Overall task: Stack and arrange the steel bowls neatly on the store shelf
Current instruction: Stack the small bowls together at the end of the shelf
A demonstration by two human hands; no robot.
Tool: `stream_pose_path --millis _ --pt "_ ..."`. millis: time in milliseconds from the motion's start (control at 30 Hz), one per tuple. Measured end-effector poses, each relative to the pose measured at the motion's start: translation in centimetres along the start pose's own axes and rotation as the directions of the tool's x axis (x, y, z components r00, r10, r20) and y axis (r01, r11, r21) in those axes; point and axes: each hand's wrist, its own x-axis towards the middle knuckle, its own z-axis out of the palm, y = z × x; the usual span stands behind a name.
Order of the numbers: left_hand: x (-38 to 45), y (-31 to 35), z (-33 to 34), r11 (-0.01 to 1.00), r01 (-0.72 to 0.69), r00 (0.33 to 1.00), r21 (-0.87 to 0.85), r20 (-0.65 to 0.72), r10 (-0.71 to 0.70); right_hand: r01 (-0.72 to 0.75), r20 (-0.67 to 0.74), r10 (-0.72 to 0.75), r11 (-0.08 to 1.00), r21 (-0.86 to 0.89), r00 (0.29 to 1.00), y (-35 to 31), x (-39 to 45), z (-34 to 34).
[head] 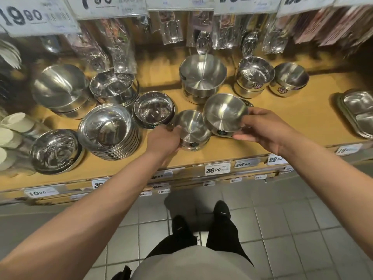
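Steel bowls: two small ones at front-centre of the wooden shelf (pixel 282 118), one per hand. Our left hand (pixel 164 141) grips the small bowl (pixel 191 128) on its left side, fingers curled round the wall; that bowl sits on the shelf w/ what looks like another rim nested under it, dark label facing us. Our right hand (pixel 262 128) holds the second bowl (pixel 224 114), thumb on the near side by its dark label, fingers round the far rim. It's tilted toward us, overlapping the right rim of the first bowl; can't tell if its base touches the shelf.

Just left of the left hand: dark-rimmed bowl (pixel 153 109), upright. Further left, a tilted stack of shiny bowls (pixel 107 128), a single shiny bowl (pixel 54 151) near the front edge, and behind them a taller stack (pixel 114 87) plus a big tilted brushed bowl (pixel 60 87). Behind the held bowls: large brushed bowl stack (pixel 202 75). To its right, labelled stack (pixel 254 75) and a labelled bowl (pixel 289 77) just beside it. Far right: steel tray (pixel 357 110). White cups (pixel 12 126) at far left. Bagged utensils (pixel 121 47) hang above, price tags (pixel 215 168) along the shelf front. Tiled floor (pixel 292 229) below, our dark shoes (pixel 222 209) visible.
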Motion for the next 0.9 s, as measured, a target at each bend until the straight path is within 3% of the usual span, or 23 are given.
stream_pose_path --millis 67,300,900 --pt "0.1 0.1 -0.3 0.999 -0.034 0.999 0.001 -0.021 0.034 0.007 0.018 -0.007 1.0 0.0 1.0 0.0 0.1 0.6" --pt "0.7 0.1 -0.1 0.991 0.044 0.998 -0.124 0.05 -0.038 0.027 0.052 -0.028 1.0 0.012 0.998 -0.1 0.2 2.4" --pt "1.3 -0.7 -0.7 0.994 0.03 0.993 -0.102 0.116 -0.018 0.09 0.03 -0.087 0.986 -0.141 0.996 -0.7 2.0 5.0"
